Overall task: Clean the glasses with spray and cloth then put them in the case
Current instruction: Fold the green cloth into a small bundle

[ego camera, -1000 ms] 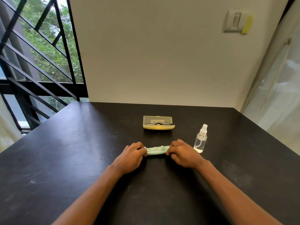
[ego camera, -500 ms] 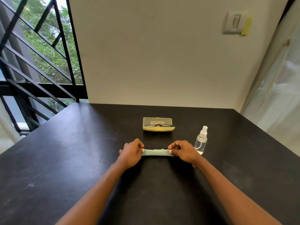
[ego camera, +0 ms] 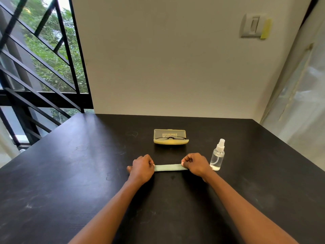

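Pinching the folded cloth (ego camera: pixel 168 167) taut between left hand (ego camera: pixel 142 169) and right hand (ego camera: pixel 195 164), risk noted: the right elbow could topple the adjacent spray bottle (ego camera: pixel 217 155).

Hands: left (ego camera: pixel 142 169) and right (ego camera: pixel 196 165), drawn farther apart than a second ago. Pale green cloth (ego camera: pixel 168 167) pinched between them, now stretched into a longer, flatter, smoother strip, no longer bunched.
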Demonstrator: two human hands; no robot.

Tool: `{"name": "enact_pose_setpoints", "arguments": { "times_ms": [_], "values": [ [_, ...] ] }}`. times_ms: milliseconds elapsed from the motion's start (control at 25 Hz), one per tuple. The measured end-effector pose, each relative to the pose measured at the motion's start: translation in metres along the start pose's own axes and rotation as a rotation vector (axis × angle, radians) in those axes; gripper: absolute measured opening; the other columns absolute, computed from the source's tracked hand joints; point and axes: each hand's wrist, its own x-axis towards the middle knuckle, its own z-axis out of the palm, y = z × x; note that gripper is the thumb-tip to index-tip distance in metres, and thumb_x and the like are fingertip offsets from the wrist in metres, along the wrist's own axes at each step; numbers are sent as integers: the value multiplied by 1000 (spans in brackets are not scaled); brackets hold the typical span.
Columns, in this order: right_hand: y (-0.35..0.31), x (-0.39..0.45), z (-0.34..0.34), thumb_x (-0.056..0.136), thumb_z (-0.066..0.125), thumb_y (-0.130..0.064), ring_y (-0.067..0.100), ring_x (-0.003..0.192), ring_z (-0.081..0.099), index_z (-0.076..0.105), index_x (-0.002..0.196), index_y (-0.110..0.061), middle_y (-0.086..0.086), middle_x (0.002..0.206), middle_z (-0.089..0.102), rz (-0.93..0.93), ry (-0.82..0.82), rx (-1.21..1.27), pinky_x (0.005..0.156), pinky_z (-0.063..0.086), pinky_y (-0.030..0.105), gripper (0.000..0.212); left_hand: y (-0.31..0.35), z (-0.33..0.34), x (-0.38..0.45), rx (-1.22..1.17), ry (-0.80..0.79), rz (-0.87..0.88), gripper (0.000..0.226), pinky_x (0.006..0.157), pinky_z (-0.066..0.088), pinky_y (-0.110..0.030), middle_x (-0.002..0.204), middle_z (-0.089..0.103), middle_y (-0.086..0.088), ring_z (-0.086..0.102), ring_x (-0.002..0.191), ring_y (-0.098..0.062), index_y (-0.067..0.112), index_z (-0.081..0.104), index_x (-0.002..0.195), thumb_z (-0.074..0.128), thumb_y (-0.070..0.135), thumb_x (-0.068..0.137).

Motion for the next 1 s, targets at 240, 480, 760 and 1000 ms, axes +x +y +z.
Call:
{"name": "enact_pose_setpoints", "arguments": {
  "times_ms": [240, 480, 760, 1000],
  "values": [
    [1, 0, 5, 88, 59, -18, 11, 87, 54, 63, 94, -22, -2, 94, 59, -20, 60, -124, 80, 46, 26, 8, 0, -1, 10, 29, -39, -91, 13, 93, 43, -44, 113, 51, -7, 48, 103, -22, 19, 57, 90, 56, 32, 87],
    [-13, -25, 23, 95, 40, -20, 20, 98, 53, 44, 134, -31, 4, 116, 37, -303, 60, -507, 76, 44, 30, 41, 12, -2, 13, 104, -145, -203, 36, 98, 42, -41, 128, 39, -13, 44, 112, -27, 12, 55, 107, 62, 39, 84],
    [-11, -37, 27, 93, 42, -17, 24, 105, 48, 29, 143, -27, 6, 122, 33, -347, -52, -728, 81, 48, 38, 53, 19, -5, 17, -202, -113, -235, 19, 61, 50, -25, 94, 62, -11, 57, 70, -15, 5, 61, 99, 65, 16, 85],
    [-1, -41, 8, 93, 43, -16, 24, 104, 51, 34, 139, -12, 9, 126, 35, -236, 17, -762, 84, 51, 37, 47, 16, -18, 10, -711, -161, -478, 13, 52, 56, -27, 97, 62, -22, 63, 60, -22, 3, 55, 94, 63, 2, 84]
  ]
}}
